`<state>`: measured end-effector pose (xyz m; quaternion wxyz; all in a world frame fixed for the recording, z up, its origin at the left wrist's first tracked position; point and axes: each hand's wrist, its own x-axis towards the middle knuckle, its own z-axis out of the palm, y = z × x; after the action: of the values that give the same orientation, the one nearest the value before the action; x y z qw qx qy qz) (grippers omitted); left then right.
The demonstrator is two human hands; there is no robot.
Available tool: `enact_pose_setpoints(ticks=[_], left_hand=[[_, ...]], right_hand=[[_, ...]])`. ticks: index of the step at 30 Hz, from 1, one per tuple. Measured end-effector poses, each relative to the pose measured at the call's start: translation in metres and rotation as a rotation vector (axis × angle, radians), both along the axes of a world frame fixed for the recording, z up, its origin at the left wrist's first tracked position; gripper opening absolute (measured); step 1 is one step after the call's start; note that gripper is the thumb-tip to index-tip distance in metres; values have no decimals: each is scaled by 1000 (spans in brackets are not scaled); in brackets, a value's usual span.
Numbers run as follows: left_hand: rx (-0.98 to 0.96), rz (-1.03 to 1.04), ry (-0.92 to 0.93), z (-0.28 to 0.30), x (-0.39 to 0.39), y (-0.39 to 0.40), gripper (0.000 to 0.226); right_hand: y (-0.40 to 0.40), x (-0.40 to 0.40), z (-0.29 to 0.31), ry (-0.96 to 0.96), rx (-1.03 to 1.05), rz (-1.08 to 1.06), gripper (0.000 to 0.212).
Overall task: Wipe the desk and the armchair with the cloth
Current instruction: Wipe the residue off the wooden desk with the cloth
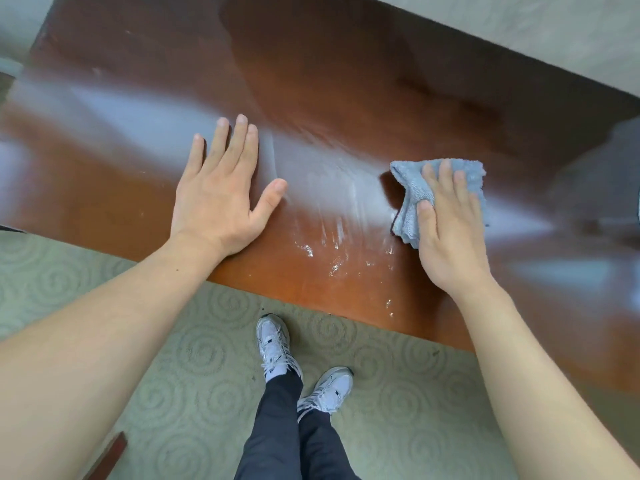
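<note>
Right hand (450, 230) flat on the blue cloth (412, 199), fingers straight, thumb pressing the bunched near corner down onto the desk (346, 81). Left hand (221, 192) spread wide, palm down, holding nothing, bracing well apart from the cloth. Wet streaks (332, 244) between the two hands, trailing toward the near edge. Best now: flatten the bunched fold, keep even pressure through the palm, sweep in overlapping passes toward the left hand to lift that moisture. Bracing hand worth lifting off before the cloth reaches it, or a print probably stays. Armchair not in view, desk only partly done by the look of it.
</note>
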<state>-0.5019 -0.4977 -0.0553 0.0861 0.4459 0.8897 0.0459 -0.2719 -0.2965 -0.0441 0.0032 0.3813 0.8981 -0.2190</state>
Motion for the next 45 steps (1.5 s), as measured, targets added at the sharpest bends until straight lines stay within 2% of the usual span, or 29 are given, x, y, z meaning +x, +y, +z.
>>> enact_pose_setpoints(ticks=[5, 11, 19, 24, 29, 32, 36, 42, 45], left_hand=[[21, -65, 9, 1, 3, -2, 87], [32, -84, 15, 0, 4, -2, 88], [33, -74, 21, 2, 2, 1, 89], [19, -63, -11, 2, 2, 1, 90], [31, -43, -19, 0, 1, 0, 88], [39, -34, -14, -1, 0, -1, 87], [42, -25, -21, -1, 0, -2, 87], [35, -30, -36, 1, 0, -2, 90], [22, -34, -39, 2, 0, -1, 91]], right_hand=[[-61, 40, -4, -40, 43, -176, 58], [-108, 34, -8, -90, 23, -253, 62], [-142, -5, -12, -112, 83, -86, 67], [-113, -74, -13, -123, 137, 102, 72], [-45, -150, -13, -138, 130, 135, 70], [-25, -170, -11, -153, 108, 164, 69], [-39, -145, -11, -102, 74, 195, 65], [-121, -44, -4, -132, 87, 201, 66], [-128, -31, -9, -144, 84, 209, 66]])
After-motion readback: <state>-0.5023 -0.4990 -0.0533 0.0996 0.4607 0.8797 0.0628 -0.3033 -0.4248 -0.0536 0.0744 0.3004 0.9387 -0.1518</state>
